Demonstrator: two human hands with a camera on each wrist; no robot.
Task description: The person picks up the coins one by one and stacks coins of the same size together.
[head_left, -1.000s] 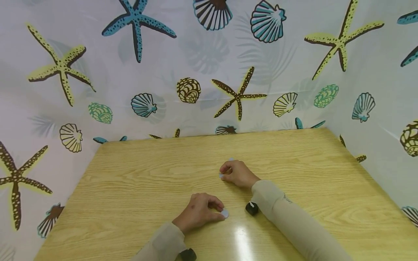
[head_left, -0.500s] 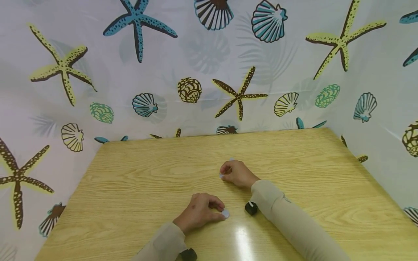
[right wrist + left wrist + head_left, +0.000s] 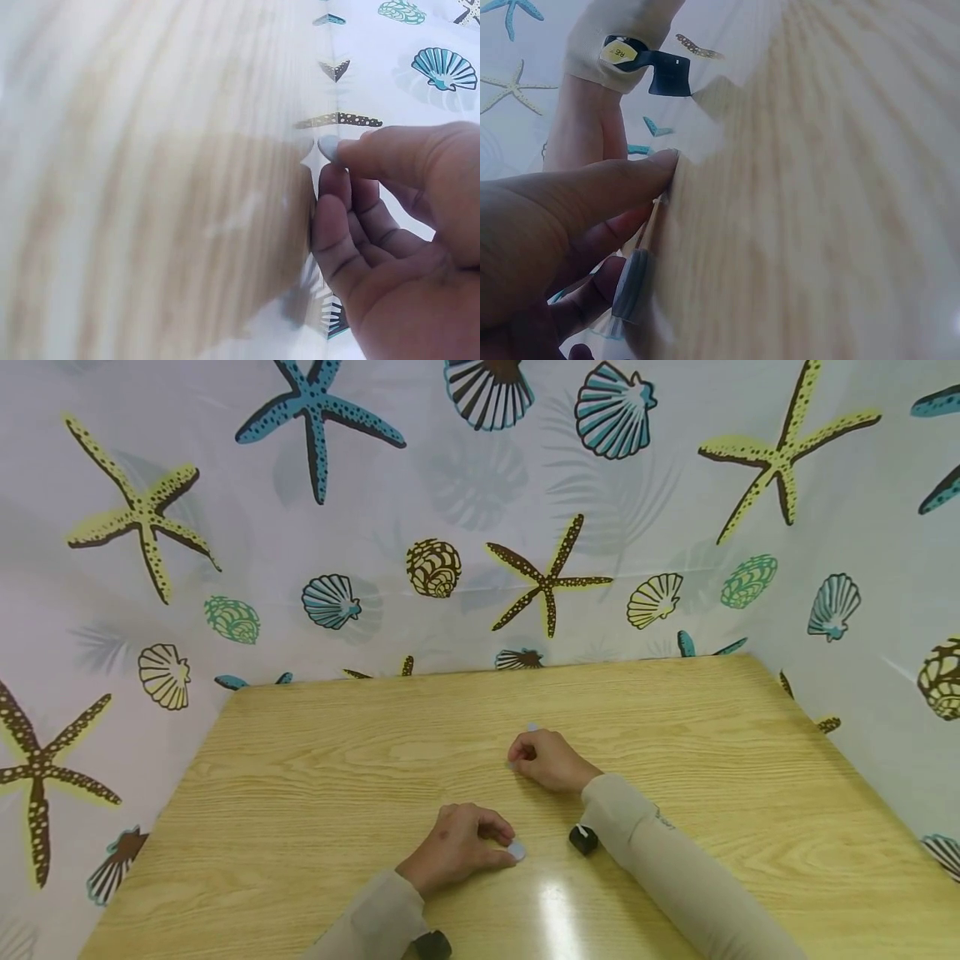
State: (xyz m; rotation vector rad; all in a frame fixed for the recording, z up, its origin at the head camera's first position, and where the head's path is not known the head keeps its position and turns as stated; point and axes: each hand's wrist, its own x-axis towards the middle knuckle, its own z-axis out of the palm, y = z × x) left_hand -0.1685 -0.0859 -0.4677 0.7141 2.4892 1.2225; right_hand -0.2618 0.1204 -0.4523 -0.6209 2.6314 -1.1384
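At the near middle of the table my left hand point(image 3: 461, 847) pinches a small pale round disc point(image 3: 517, 851) between thumb and finger, low at the tabletop. Farther off and to the right, my right hand point(image 3: 553, 762) has its fingers curled. In the right wrist view a small pale disc point(image 3: 328, 148) sits at the thumb tip, against the fingertips; the hand mostly hides it in the head view. Just beyond the right hand lies another pale disc point(image 3: 532, 727), partly covered by the knuckles. A grey rounded piece point(image 3: 632, 285) shows by a left fingertip in the left wrist view.
Both hands are over a wood-grain table point(image 3: 322, 777). A white cloth point(image 3: 375, 527) printed with starfish and shells stands behind the table and along its sides. Black wrist cameras point(image 3: 582, 839) hang below both sleeves, near the tabletop.
My right hand has shifted slightly to the right, and its disc is more covered by the fingers. The left hand and its disc stay in nearly the same place.
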